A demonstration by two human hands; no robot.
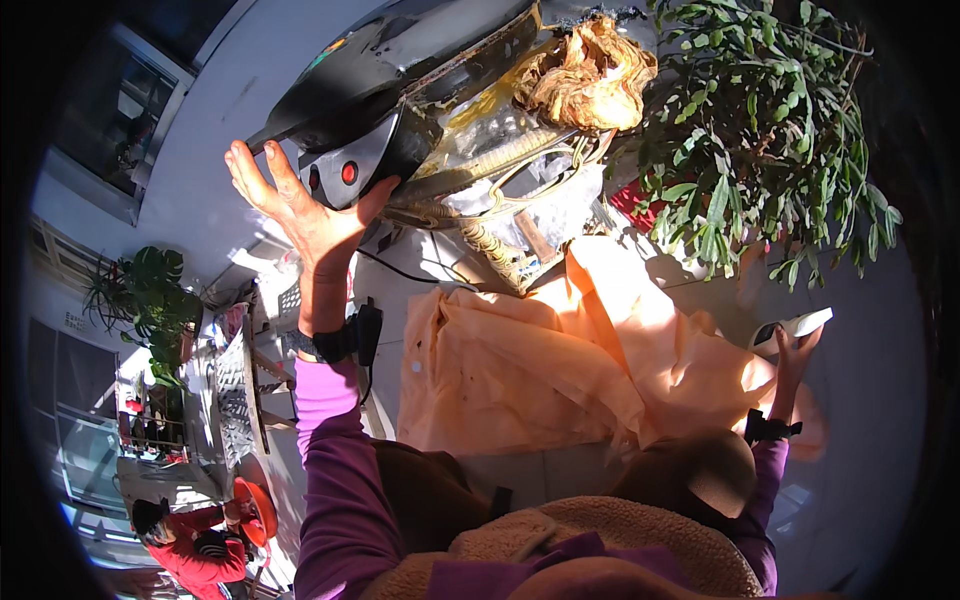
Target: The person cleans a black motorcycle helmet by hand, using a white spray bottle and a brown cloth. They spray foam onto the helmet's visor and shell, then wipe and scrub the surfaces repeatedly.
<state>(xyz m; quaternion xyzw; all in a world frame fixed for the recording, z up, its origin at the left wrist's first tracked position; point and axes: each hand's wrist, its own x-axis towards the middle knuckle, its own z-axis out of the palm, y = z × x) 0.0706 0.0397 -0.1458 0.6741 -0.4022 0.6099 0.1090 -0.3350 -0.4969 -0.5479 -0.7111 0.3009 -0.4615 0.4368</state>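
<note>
My left hand (318, 222) is raised at the front of a black and silver appliance (345, 172) with red round buttons. Its fingers and thumb are spread; the fingertips are beside the black front edge, and the thumb overlaps the casing. Whether they press on it I cannot tell. The appliance rests on a round wicker stand (480, 180). Low at the far right, my right hand (793, 358) is closed around a white object with a dark part (803, 323), whose kind does not show. Between my arms, a peach-coloured sheet (520, 360) lies crumpled in front of my knees.
Crinkled brown dried leaves or paper (590, 75) lie on the stand. A leafy plant (750, 130) hangs at the right. A black cord (410, 270) runs below the appliance. At lower left, a person in red (200, 550) is near a red basin (257, 510).
</note>
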